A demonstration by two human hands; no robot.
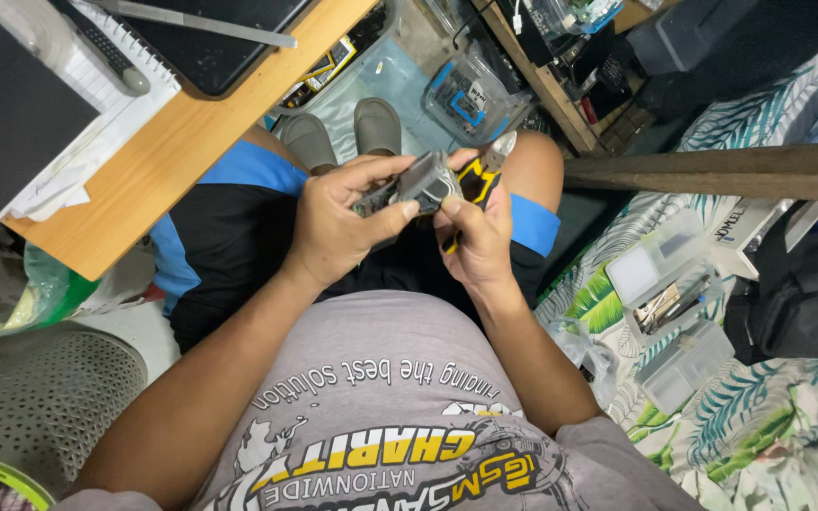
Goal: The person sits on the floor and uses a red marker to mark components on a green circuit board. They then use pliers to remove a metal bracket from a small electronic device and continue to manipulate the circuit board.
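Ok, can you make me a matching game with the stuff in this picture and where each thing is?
Things:
1. small grey gadget
2. yellow and black tool
3. clear plastic boxes
4. grey slippers

Places:
A. on the leafy bedsheet
B. in the right hand
C. on the feet, below the knees
D. in the left hand

Pairs: 1-D, 2-B, 3-A, 4-C

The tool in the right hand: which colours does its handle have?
Black and yellow; the tool in the right hand shows best in the head view.
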